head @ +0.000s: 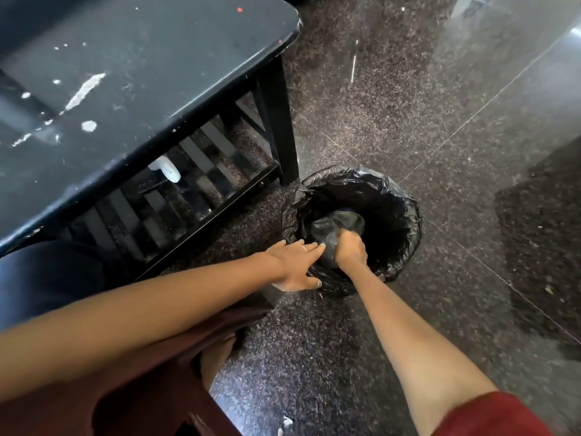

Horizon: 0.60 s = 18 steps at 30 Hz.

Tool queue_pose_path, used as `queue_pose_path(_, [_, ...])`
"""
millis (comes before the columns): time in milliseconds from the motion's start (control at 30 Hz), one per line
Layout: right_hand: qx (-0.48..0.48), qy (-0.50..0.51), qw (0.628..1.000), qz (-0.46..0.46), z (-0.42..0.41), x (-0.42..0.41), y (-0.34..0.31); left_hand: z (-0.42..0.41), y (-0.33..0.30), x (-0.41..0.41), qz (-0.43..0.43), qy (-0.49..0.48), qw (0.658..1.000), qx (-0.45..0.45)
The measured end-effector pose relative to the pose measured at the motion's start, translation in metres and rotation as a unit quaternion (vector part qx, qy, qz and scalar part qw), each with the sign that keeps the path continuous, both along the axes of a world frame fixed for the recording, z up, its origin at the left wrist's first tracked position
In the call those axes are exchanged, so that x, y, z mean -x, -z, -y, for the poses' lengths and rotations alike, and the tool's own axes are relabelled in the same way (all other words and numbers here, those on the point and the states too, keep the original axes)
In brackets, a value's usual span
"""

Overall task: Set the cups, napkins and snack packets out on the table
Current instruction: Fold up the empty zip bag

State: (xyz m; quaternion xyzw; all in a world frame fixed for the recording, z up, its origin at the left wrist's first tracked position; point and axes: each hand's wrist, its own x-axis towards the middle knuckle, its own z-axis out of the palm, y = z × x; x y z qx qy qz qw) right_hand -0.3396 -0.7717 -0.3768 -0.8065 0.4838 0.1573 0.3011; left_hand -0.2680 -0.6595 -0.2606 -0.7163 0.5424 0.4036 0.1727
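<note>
A small bin lined with a black plastic bag (399,215) stands on the floor beside the black table (132,89). My right hand (350,251) reaches down into the bin, fingers curled round something clear and shiny, perhaps a plastic cup or packet (341,223); I cannot tell which. My left hand (297,267) rests flat on the bin's near rim, fingers spread and straight, pressing the bag's edge. The table top shows white paint marks and bears no cups, napkins or packets in this view.
The table's leg (279,127) stands just left of the bin. A slatted lower shelf (195,171) holds a small white object (166,168). Polished speckled stone floor (440,121) spreads right. My knee and a brown seat edge are at lower left.
</note>
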Motion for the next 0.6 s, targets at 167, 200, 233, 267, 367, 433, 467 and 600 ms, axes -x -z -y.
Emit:
queue_pose_path(167, [-0.050, -0.106, 0.989, -0.091, -0.006, 0.000, 0.015, -0.007, 0.008, -0.004, 0.012, 0.003, 1.000, -0.003])
queue_pose_path(200, [-0.039, -0.118, 0.986, -0.108, -0.006, 0.000, 0.016, -0.008, 0.010, -0.005, 0.016, 0.005, 1.000, -0.006])
queue_pose_path(233, [-0.025, -0.126, 0.984, -0.121, -0.005, 0.000, 0.017, -0.009, 0.012, -0.007, 0.021, 0.007, 1.000, -0.008])
queue_pose_path(267, [-0.013, -0.132, 0.983, -0.130, -0.005, 0.000, 0.018, -0.010, 0.012, -0.008, 0.026, 0.008, 1.000, -0.009])
queue_pose_path(367, [-0.001, -0.112, 0.987, -0.115, -0.003, 0.000, 0.016, -0.012, 0.011, -0.014, 0.044, 0.009, 0.999, -0.001])
queue_pose_path(433, [0.025, -0.075, 0.995, -0.068, -0.002, 0.001, 0.012, -0.013, 0.007, -0.018, 0.058, 0.006, 0.998, 0.013])
queue_pose_path(467, [0.045, -0.063, 0.996, -0.045, -0.002, 0.001, 0.009, -0.013, 0.005, -0.021, 0.064, 0.005, 0.998, 0.022])
queue_pose_path(600, [0.102, -0.054, 0.993, 0.013, 0.002, 0.004, -0.005, -0.015, -0.008, -0.032, 0.096, 0.000, 0.994, 0.060])
